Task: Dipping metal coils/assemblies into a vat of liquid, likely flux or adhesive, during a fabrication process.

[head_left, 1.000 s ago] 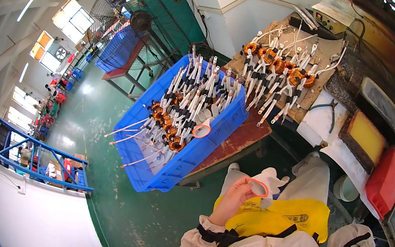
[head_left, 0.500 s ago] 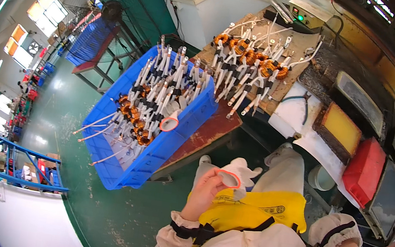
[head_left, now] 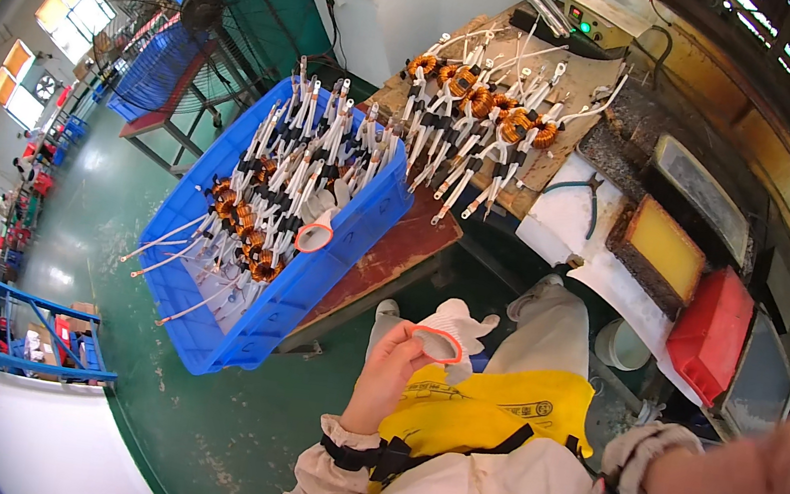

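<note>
In my left hand (head_left: 385, 369) is a white knit work glove (head_left: 458, 325), pinched by its orange-edged cuff. The glove's fingers point away from me, above the yellow apron (head_left: 484, 401) on my lap. My right hand (head_left: 729, 491) is raised at the far right, and motion smears its fingers. A second white glove (head_left: 315, 232) lies on the near right edge of a blue plastic crate (head_left: 304, 320). Inside that crate are many copper-wound ring coils (head_left: 236, 215) with white sleeved leads and metal lugs.
More copper coils (head_left: 481, 102) lie on a board on the bench beyond. Pliers (head_left: 591, 206), a tray of yellow material (head_left: 662, 249), a red bin (head_left: 711, 332) and a grey-filled tray (head_left: 761, 369) line the right. A white bucket (head_left: 621, 346) stands below. A fan (head_left: 202, 10) is at back left.
My right hand has come up and further into view from the lower right edge. My left hand still holds the glove. The whole view has shifted a little.
</note>
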`<state>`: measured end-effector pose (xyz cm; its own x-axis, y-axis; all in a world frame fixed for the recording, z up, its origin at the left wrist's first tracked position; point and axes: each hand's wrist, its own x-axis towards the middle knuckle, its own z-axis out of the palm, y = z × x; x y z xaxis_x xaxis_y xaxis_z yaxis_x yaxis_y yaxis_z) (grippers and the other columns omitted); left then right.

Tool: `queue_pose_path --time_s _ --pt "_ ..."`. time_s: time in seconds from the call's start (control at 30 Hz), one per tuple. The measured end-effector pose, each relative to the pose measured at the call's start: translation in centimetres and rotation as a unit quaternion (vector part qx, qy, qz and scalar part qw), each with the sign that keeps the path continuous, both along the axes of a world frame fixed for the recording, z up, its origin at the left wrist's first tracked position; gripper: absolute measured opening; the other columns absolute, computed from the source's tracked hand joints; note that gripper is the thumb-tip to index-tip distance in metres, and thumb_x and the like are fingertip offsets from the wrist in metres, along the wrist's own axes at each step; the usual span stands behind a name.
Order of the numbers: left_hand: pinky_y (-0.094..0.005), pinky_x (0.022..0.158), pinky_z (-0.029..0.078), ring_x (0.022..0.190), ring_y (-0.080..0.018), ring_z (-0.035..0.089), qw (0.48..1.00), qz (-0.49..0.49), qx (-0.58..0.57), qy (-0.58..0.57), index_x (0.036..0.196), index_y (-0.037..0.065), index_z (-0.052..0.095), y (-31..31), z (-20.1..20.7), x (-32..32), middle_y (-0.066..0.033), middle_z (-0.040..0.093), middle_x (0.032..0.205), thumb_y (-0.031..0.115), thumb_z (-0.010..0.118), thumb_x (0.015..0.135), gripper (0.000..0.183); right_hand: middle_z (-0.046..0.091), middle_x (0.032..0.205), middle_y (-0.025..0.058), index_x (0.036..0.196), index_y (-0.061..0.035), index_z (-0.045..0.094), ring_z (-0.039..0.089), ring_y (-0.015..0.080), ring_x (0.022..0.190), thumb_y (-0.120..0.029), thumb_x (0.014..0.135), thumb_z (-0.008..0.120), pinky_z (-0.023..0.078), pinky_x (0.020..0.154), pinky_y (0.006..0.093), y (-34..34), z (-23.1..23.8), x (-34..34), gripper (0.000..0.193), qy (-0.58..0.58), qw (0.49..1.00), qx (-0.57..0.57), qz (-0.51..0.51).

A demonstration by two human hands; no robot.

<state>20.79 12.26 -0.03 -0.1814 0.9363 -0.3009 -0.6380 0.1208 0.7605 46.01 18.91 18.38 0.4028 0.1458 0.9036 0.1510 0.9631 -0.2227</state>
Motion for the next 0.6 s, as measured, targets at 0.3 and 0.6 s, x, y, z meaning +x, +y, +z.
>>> queue_pose_path --time_s 0.3,0.6 --pt "-0.0282 0.071 0.046 0.080 -0.0253 0.057 0.804 0.051 0.147 0.574 0.085 0.000 0.052 1.3 -0.3 2.7 -0.0128 0.055 0.092 0.003 0.057 0.077 0.010 0.056 0.085 0.0082 0.094 -0.0033 0.055 0.054 0.0233 0.079 -0.011 0.070 0.069 0.042 0.072 0.0313 4.0 -17.9 -7.4 0.028 -0.477 0.747 -0.373 0.276" --pt "-0.0401 0.055 0.042 0.065 -0.0316 0.054 0.809 -0.052 0.060 0.583 0.076 0.003 0.048 1.8 -2.8 4.2 -0.0133 0.053 0.070 0.011 0.056 0.077 0.012 0.054 0.071 0.0117 0.078 -0.0059 0.050 0.055 0.0298 0.065 -0.012 0.071 0.062 0.044 0.057 0.0386 4.0 -21.1 -7.3 0.015 -0.509 0.770 -0.355 0.146"
